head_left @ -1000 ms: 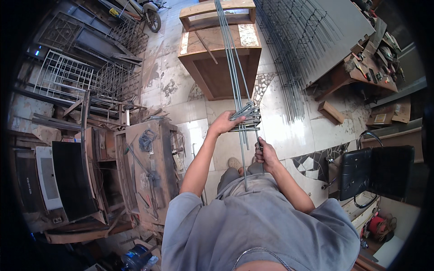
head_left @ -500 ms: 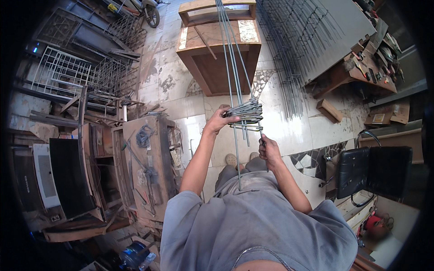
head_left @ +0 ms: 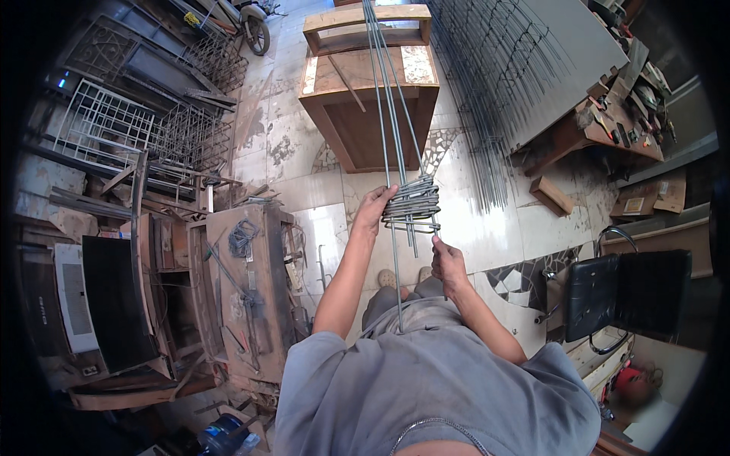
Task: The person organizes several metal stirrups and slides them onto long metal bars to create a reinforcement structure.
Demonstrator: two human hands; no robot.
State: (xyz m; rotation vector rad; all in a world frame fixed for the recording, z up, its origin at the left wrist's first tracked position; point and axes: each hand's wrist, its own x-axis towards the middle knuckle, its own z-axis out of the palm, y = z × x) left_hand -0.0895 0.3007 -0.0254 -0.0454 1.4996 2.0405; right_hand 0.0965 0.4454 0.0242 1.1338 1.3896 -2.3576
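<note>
A stack of bent steel rebar stirrups [head_left: 413,199] hangs around several long straight steel rods [head_left: 397,129]. The rods slope from the top of a wooden cabinet [head_left: 395,129] toward me, and one reaches my waist. My left hand [head_left: 372,210] is closed on the left side of the stack, thumb on top and other fingers partly hidden. Just below the stack's right corner, my right hand [head_left: 450,266] is wrapped round a thin dark rod-like tool, whose lower end shows under the fist. Its upper tip meets the lowest stirrup; its exact shape cannot be made out.
To the left stands a dusty workbench [head_left: 266,304] with a coil of wire and tools. A black chair [head_left: 593,292] is at the right, with a wooden block [head_left: 552,197] on the floor beyond it. Rebar cages [head_left: 494,76] lean along the far right.
The stirrup stack has shifted slightly down toward me and sits more level. My left hand has turned more upright, and my right hand is a little lower with its tool.
</note>
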